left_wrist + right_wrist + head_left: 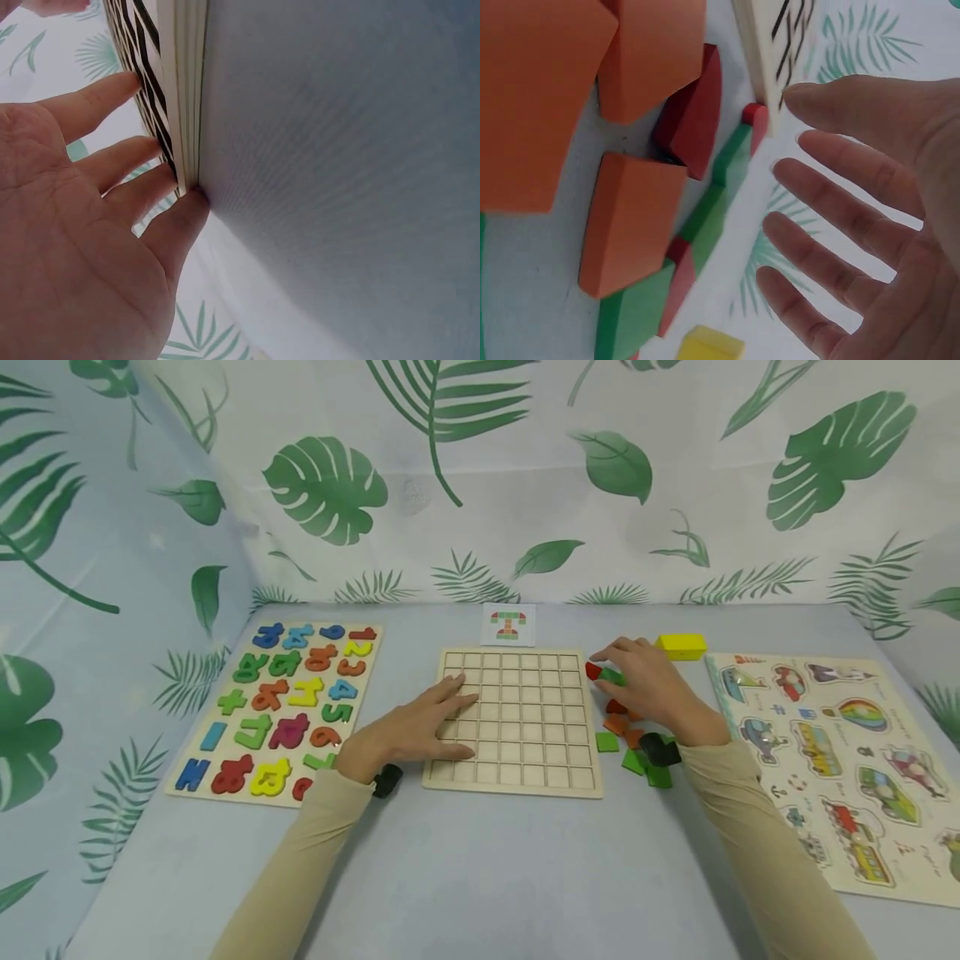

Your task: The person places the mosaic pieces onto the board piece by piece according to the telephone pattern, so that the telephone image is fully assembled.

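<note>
- Pale grey-blue tablecloth [525, 868] covers the table, smooth at the front and meeting a white backdrop cloth [517, 485] printed with green leaves at the far edge.
- The same leaf print hangs along the left side, faintly creased and bluer in tone.
- Wooden grid board [531, 710] lies flat at the table's centre, its squares bare.
- Left hand [411, 727] is released, fingers spread and resting on the board's left part.
- Right hand [651, 675] is also released, fingers extended above the blocks just right of the board.
- Beneath and near it lie a red block [593, 671], orange blocks [617, 724] and green blocks [633, 762], loosely scattered on the cloth.
- Yellow block [682, 647] sits beyond that hand, near the picture puzzle board [917, 887] at far right.
- Number puzzle board [341, 649], filled with coloured numerals, lies at left.
- Pattern card [508, 625] with a red, green and orange figure lies just behind the grid board.
- Beige sleeves [750, 814] cover both forearms.
</note>
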Action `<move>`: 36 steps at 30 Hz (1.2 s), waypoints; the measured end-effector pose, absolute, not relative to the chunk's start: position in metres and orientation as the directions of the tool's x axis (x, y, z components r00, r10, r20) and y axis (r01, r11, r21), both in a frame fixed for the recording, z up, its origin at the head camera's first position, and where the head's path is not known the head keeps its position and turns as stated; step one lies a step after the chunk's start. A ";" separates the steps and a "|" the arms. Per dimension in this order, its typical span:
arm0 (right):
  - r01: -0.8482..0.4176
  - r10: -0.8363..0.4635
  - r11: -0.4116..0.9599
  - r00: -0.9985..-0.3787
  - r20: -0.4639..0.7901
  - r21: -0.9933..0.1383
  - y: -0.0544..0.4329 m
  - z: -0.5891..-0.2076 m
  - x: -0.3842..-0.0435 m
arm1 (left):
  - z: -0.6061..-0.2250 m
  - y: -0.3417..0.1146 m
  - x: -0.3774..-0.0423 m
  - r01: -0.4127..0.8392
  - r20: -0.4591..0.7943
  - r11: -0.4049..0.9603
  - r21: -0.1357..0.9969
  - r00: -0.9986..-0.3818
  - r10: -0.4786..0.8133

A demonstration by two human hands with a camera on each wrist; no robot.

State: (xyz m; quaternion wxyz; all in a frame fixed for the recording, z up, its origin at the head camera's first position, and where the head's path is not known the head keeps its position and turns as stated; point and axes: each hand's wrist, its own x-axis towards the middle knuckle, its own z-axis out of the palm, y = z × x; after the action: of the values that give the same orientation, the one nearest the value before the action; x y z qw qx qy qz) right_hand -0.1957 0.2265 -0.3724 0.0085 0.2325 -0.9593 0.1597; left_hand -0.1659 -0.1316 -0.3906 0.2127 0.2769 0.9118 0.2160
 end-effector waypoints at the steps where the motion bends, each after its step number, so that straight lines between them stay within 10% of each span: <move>1: -0.444 -0.442 0.843 -0.893 0.079 -0.305 0.226 -0.373 -0.197 | -0.390 -0.132 -0.166 0.411 -0.269 0.756 0.510 -0.758 0.594; 36: -0.273 -0.302 0.896 -0.953 -0.028 -0.350 0.213 -0.379 -0.216 | -0.395 -0.133 -0.168 0.389 -0.189 0.825 0.410 -0.849 0.494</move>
State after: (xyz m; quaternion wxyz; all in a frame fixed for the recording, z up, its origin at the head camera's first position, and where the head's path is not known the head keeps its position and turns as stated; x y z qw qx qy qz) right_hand -0.2158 0.2132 -0.3794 -0.0407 0.1479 -0.9728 0.1738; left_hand -0.1684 -0.1335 -0.3953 0.1449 0.2337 0.9443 0.1811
